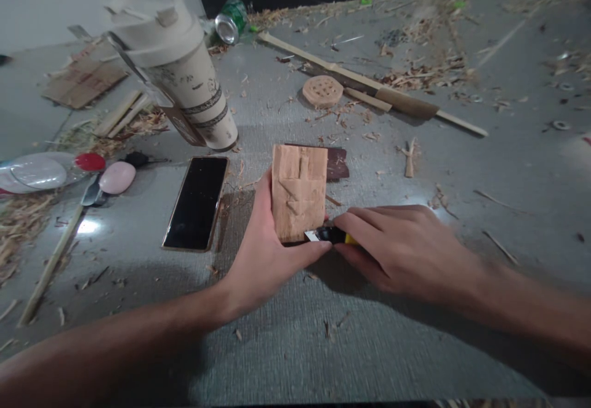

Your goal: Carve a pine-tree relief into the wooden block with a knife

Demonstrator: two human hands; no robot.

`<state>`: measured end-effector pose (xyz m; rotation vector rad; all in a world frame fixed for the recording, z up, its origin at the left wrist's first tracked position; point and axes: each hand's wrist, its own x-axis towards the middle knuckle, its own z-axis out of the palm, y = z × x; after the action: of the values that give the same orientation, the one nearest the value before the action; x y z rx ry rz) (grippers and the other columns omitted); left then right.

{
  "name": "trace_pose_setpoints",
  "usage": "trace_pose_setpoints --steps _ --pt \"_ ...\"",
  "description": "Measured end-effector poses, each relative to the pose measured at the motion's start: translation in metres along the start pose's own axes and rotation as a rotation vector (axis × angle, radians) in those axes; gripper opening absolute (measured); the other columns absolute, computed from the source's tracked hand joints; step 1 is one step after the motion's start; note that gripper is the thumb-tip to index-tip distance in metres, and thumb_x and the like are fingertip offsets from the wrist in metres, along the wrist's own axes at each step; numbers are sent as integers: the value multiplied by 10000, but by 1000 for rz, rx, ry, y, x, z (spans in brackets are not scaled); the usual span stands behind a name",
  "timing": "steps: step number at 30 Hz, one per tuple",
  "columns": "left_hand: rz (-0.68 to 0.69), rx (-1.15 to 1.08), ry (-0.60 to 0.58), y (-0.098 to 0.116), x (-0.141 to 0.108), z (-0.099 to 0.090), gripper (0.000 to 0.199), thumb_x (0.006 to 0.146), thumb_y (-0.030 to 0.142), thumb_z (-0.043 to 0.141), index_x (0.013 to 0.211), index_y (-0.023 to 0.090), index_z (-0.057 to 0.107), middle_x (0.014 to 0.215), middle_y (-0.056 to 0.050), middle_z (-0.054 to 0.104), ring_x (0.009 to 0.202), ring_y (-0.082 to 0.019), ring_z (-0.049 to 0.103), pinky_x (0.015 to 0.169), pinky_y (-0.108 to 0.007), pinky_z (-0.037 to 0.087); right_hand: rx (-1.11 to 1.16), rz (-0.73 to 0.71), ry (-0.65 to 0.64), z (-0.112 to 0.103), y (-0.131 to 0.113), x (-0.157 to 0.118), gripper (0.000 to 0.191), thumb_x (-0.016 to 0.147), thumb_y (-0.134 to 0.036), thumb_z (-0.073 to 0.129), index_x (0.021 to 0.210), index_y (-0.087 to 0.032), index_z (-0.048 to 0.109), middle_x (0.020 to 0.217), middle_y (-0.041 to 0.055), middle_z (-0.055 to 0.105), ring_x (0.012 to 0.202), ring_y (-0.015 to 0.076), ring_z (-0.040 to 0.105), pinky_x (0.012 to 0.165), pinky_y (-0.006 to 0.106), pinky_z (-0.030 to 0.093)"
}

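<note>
A light wooden block (pixel 302 189) with shapes carved in relief on its face is held up off the table by my left hand (pixel 268 242). The fingers wrap behind the block, and the thumb stretches along below its lower edge. My right hand (pixel 388 242) grips a utility knife (pixel 330 234) with a black and yellow body. Its short blade points left, at the block's lower right corner, close to my left thumb. Whether the blade touches the wood I cannot tell. Behind the block, a dark brown flat piece (pixel 338 164) lies partly hidden.
Left of my hands lie a phone (pixel 196 204) and a tall lidded cup (pixel 194 82). A plastic bottle (pixel 41 171) lies at the far left. Beyond the block are a round wooden piece (pixel 322 91), long wooden sticks (pixel 392 97) and a green can (pixel 231 20). Shavings litter the table.
</note>
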<state>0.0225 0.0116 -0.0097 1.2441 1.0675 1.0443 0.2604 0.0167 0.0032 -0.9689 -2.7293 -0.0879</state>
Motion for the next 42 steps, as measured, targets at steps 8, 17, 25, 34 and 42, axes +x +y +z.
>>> trace_pose_setpoints --steps 8,17,25,34,42 --pt "42 65 56 2 3 0 877 740 166 940 1492 262 497 1427 -69 727 1344 -297 729 1138 -444 628 -65 59 45 3 -7 -3 336 1224 -368 418 1015 -207 628 820 8 701 652 170 662 593 374 291" --pt "6 47 77 4 3 2 881 791 238 960 1539 287 498 1516 -98 702 1414 -330 692 1198 -529 605 -84 113 92 -3 -8 1 331 1200 -348 454 959 -212 636 736 8 683 565 163 593 560 357 273" --pt "41 11 19 -7 1 -2 926 785 227 977 1537 282 439 1414 -107 733 1340 -338 747 1166 -547 619 4 60 38 -3 -6 3 284 1181 -291 430 1017 -191 638 787 13 720 595 170 650 575 364 286" --pt "-23 -52 -21 -3 -1 -2 896 823 202 981 1524 312 433 1262 -61 764 1181 -325 811 1085 -540 666 26 54 13 0 -3 0 286 1201 -318 420 1066 -191 637 825 16 747 613 175 664 578 375 281" --pt "46 64 54 0 3 -1 854 772 252 978 1487 256 509 1463 -95 681 1430 -358 665 1219 -540 565 -26 45 39 1 -4 0 293 1205 -331 459 1001 -207 630 817 22 721 656 187 671 590 371 311"
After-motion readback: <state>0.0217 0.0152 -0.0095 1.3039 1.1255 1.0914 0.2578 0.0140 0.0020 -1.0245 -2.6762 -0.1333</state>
